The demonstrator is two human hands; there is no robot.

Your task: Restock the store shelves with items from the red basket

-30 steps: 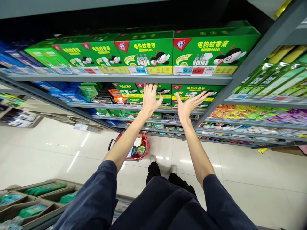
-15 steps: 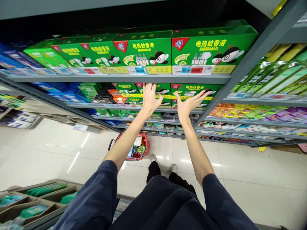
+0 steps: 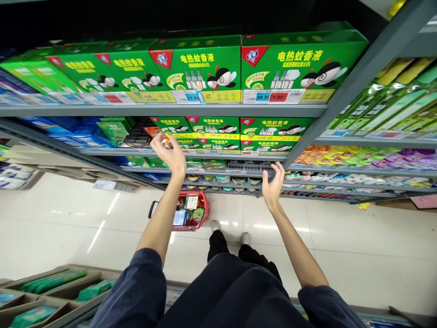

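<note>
My left hand [image 3: 170, 155] hangs in front of the second shelf, fingers partly curled and holding nothing. It is nearest to a dark stack of boxes [image 3: 139, 134] and an orange-labelled package [image 3: 152, 132]. Lower down, my right hand [image 3: 273, 187] has its fingers spread, empty, near the edge of a lower shelf [image 3: 246, 173]. Small green electric mosquito-liquid boxes [image 3: 215, 130] fill the second shelf above it. Larger green boxes of the same brand [image 3: 201, 68] line the top shelf, with price labels [image 3: 187, 96] along its edge.
A red shopping basket [image 3: 193, 210] holding packages stands on the glossy tiled floor beyond my white shoes [image 3: 215, 225]. Grey metal shelving [image 3: 368, 77] with colourful packs runs along the right. Trays of green packs [image 3: 54, 284] sit at the lower left.
Both hands have dropped away from the small green boxes. My left hand has moved left and down, my right hand straight down, and its fingers have curled slightly. The view has shifted slightly.
</note>
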